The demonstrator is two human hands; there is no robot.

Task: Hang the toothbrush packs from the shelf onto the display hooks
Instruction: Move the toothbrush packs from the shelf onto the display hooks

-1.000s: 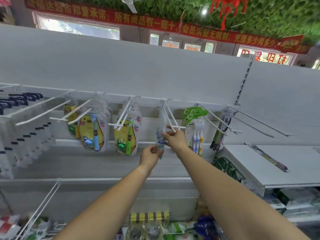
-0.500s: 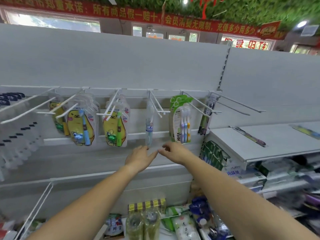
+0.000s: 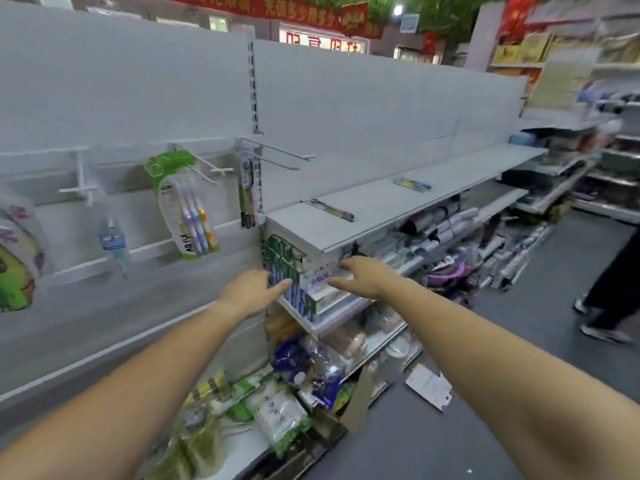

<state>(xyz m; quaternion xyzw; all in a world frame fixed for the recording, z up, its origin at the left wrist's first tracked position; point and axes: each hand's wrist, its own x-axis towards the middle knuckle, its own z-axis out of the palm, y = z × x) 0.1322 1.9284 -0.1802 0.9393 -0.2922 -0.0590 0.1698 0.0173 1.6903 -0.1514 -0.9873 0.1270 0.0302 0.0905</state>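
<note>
hands, left hand and right hand, empty below shelf.

The shelf was plain white. Left of it hung a green-topped toothbrush pack, its brushes purple, blue and orange; on it lay a blue-and-yellow pack.

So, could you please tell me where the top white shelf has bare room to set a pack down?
On the top shelf, bare stretches lie between the dark pack and the blue-yellow pack, and beyond that one to the far end. The lower shelf is crowded with rolled goods.
</note>
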